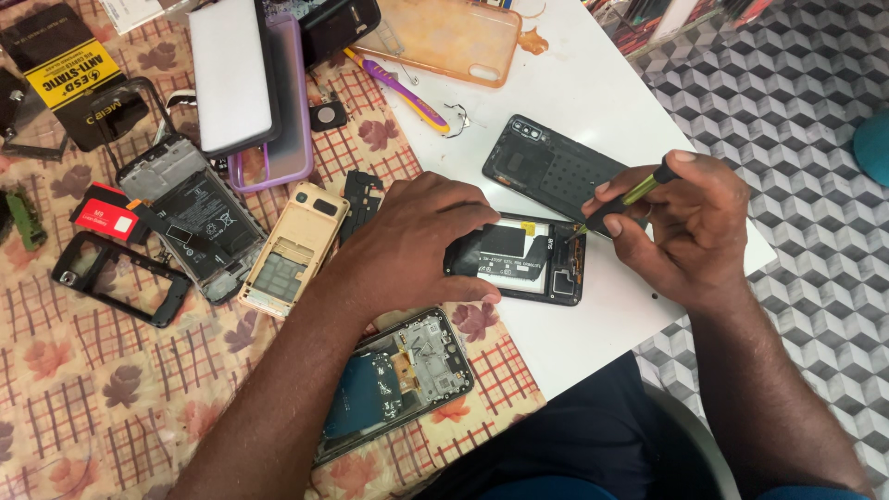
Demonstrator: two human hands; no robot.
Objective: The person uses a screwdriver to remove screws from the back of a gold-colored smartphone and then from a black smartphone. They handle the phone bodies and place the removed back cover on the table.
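Observation:
My left hand [417,243] presses down on an opened black phone [528,264] lying on the white table [593,83], covering its left half. My right hand [690,227] grips a small screwdriver [628,198] with a green shaft and black handle. Its tip touches the phone's upper right corner. The phone's black back cover [546,167] lies just beyond, inside face up.
A second opened phone [394,380] lies near my left forearm on a flowered cloth [111,389]. Further left are a gold phone shell [292,248], black frames, another stripped phone [190,218] and stacked phones. An orange case [449,37] and a purple-yellow toothbrush [398,90] lie at the back.

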